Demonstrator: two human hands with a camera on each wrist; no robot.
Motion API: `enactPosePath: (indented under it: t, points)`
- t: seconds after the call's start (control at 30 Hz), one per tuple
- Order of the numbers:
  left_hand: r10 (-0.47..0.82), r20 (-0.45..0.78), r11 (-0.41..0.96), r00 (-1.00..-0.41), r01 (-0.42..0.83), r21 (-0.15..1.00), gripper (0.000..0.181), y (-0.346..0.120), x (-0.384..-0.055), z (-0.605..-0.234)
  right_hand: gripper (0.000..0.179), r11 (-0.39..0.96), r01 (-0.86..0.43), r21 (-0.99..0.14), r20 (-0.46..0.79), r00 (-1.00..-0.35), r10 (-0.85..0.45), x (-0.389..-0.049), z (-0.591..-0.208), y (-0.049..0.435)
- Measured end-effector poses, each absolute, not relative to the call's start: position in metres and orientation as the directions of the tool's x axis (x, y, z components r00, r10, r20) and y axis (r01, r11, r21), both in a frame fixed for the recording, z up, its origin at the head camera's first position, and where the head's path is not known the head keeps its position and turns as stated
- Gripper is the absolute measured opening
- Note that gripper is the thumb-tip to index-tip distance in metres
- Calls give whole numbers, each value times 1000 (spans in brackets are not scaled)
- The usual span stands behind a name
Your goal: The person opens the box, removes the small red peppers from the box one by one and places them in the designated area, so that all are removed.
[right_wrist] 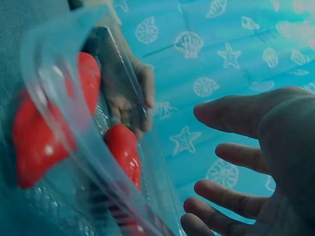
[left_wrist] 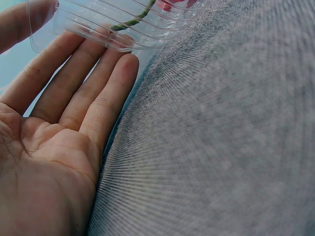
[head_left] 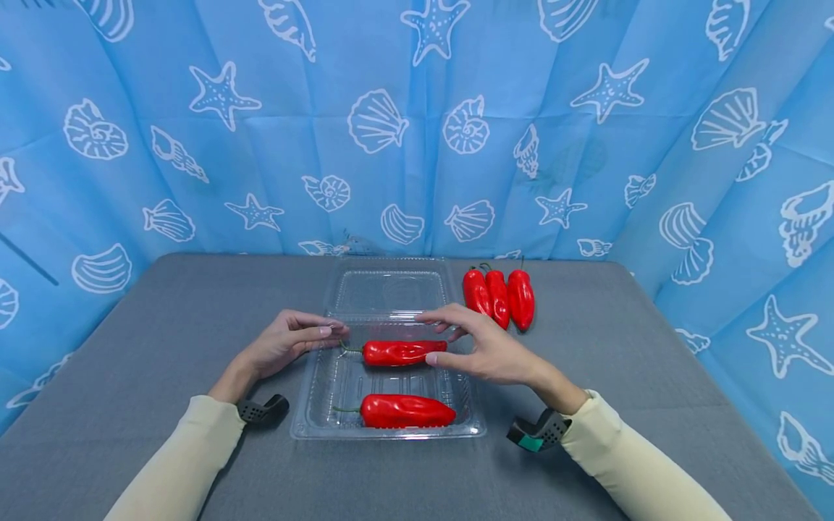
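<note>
A clear plastic clamshell container [head_left: 326,394] lies opened on the table, its lid [head_left: 391,289] folded back toward the curtain. Inside are two red peppers side by side: the farther pepper [head_left: 397,353] and the nearer pepper [head_left: 407,411], both with green stems pointing left. My left hand [head_left: 287,344] holds the container's left rim between thumb and fingertips, close to the farther pepper's stem [left_wrist: 135,20]. Over the right side of the container hovers my right hand [head_left: 495,354], fingers spread and holding nothing; its thumb overlaps the farther pepper's tip in the head view.
Three more red peppers [head_left: 498,297] lie together on the grey cloth-covered table [head_left: 586,347], behind the right hand. A blue curtain [head_left: 417,174] with white shells and starfish hangs along the table's back and sides.
</note>
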State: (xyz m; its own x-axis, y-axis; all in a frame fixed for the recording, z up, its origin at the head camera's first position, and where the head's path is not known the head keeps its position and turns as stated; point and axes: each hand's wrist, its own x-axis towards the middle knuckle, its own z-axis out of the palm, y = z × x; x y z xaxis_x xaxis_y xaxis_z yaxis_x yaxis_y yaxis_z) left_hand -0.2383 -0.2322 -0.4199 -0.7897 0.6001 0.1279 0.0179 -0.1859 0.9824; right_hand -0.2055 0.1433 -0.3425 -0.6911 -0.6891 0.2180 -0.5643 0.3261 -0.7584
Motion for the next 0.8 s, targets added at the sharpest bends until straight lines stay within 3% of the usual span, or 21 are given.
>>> enactPosePath:
  t: [0.8]
  points:
    - [591, 127, -162, -797, 37, 986, 29, -232, -239, -420, 61, 307, -502, -808, 17, -542, -840, -184, -351, 124]
